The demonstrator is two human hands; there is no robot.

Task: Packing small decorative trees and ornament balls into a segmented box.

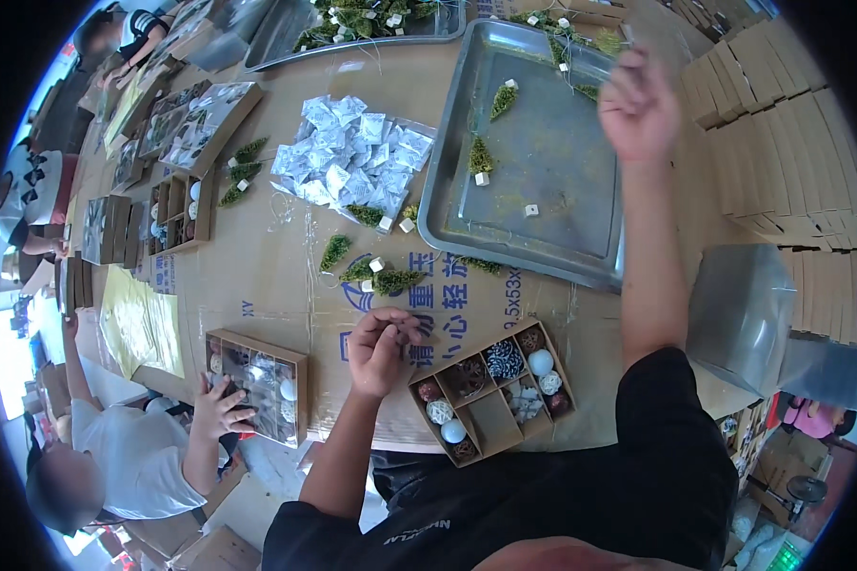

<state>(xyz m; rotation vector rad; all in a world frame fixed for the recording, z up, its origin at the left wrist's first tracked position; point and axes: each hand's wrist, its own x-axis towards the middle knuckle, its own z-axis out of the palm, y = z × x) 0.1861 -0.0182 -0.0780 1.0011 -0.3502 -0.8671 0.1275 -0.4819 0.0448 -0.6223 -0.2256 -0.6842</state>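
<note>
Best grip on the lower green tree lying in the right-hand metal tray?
Probably the pale cube base, from above on the wearer's side: it's blocky, flat-faced and points roughly toward the wearer, while the green tree has its bristly tip pointing away.

- Worktop [286,314]: brown, printed in blue.
- Tray [581,195]: silver-grey, speckled yellow-green.
- Trees [505,99]: green.
- Blocks [531,210]: cream.
- Packets [338,176]: white, darker print.
- Box [490,423]: plain brown.
- Balls [454,431]: pale blue, white, brown.
- Pinecone [504,359]: dark, white-tipped.
- Shirt [543,495]: black, lettered in white.

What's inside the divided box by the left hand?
The box holds balls along both ends, a pale-tipped pine cone, something brown and whitish pieces between; what lies beneath them is covered.
</note>
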